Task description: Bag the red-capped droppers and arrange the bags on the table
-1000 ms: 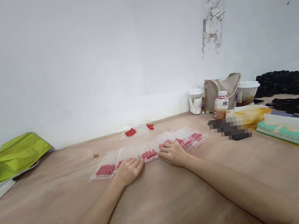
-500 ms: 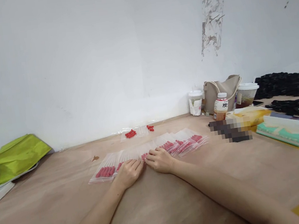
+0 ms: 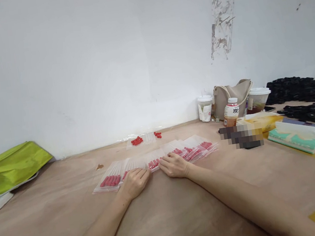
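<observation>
A row of clear plastic bags (image 3: 109, 181) holding pinkish-red stick-like pieces lies overlapped on the brown table covering. My left hand (image 3: 136, 182) is closed at the near left corner of a middle bag (image 3: 153, 165), its fingertips on the edge. Along the same near edge, further right, my right hand (image 3: 175, 165) has its curled fingers on the bag. Several red pieces show in that bag between the hands. To the right, more filled bags (image 3: 199, 149) fan out beyond my right hand. The undersides of both hands are hidden.
Loose red pieces (image 3: 137, 141) lie on clear plastic by the wall. At left is a yellow-green bag (image 3: 13, 165). On the right stand a lidded cup (image 3: 206, 108), a bottle (image 3: 231, 113), a grey bag (image 3: 233, 97), a tissue pack (image 3: 296, 138) and black items (image 3: 298, 89).
My right hand has slid right along the bag's near edge, uncovering more red pieces between the hands. My left hand has stayed at the corner.
</observation>
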The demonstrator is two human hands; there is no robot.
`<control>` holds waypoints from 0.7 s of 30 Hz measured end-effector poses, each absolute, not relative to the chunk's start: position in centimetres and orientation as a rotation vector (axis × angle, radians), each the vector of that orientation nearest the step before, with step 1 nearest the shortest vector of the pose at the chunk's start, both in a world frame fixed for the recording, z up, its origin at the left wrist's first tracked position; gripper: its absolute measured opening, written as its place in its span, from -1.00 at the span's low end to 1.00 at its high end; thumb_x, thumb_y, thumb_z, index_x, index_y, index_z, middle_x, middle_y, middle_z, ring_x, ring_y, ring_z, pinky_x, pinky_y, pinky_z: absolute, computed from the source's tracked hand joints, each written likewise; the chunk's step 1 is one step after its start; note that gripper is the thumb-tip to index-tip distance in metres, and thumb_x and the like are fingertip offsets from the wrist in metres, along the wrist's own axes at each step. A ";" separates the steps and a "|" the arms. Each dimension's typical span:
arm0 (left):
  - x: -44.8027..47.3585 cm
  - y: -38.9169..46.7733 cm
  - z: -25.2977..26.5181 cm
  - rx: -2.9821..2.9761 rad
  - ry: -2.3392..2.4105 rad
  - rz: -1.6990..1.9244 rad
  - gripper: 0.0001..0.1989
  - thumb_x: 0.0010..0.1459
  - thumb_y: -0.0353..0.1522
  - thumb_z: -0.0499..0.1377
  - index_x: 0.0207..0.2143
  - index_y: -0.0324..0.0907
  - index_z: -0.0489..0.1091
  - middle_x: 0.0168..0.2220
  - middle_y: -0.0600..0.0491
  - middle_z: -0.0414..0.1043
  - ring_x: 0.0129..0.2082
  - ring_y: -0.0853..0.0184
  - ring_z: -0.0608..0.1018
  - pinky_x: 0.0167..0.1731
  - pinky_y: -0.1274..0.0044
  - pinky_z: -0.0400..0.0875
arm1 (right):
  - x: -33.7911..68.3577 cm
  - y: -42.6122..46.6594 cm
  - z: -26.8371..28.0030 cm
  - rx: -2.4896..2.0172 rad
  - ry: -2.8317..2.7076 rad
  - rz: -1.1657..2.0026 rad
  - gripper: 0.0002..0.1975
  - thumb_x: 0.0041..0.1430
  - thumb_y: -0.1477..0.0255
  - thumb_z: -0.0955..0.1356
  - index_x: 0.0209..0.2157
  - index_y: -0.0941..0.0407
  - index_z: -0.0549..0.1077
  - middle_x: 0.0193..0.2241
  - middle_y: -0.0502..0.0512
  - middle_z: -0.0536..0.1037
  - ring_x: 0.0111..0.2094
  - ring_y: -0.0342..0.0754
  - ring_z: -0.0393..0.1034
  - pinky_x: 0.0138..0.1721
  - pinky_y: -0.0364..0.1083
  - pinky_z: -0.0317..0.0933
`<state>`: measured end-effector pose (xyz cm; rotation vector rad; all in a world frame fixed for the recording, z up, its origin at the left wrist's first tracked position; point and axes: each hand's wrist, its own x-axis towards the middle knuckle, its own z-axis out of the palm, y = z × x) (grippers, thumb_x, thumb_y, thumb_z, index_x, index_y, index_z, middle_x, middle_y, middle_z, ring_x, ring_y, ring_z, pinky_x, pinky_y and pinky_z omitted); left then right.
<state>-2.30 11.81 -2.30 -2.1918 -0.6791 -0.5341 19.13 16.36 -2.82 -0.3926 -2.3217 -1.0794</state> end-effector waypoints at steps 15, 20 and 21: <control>-2.3 11.1 -1.9 -2.401 -0.840 -0.658 -0.82 0.16 -0.40 0.02 -0.21 -0.19 0.35 -0.37 0.03 0.46 -0.35 0.35 0.48 -0.27 0.51 0.33 | 21.9 15.9 -2.6 -0.605 -2.364 -0.933 -0.83 0.17 0.54 0.15 -0.33 0.15 0.34 -0.39 0.07 0.40 -0.35 -0.11 0.16 -0.29 -0.05 -0.06; -5.1 11.9 0.3 -2.133 -1.728 -0.883 -0.69 0.17 -0.29 -0.07 -0.21 -0.21 0.40 -0.18 -0.04 0.43 -0.13 0.21 0.42 -0.10 0.40 0.24 | 20.0 15.1 -1.8 -0.687 -2.502 -0.772 -0.80 0.15 0.48 0.18 -0.19 0.14 0.32 -0.25 0.13 0.38 -0.27 -0.05 0.17 -0.30 -0.04 -0.03; -6.4 12.4 0.5 -2.021 -1.950 -0.850 -0.68 0.15 -0.27 -0.05 -0.20 -0.22 0.40 -0.16 -0.06 0.42 -0.11 0.17 0.41 -0.09 0.38 0.23 | 19.6 15.1 -1.8 -0.702 -2.540 -0.750 -0.82 0.15 0.49 0.17 -0.23 0.14 0.33 -0.26 0.14 0.38 -0.28 -0.05 0.17 -0.32 -0.05 -0.02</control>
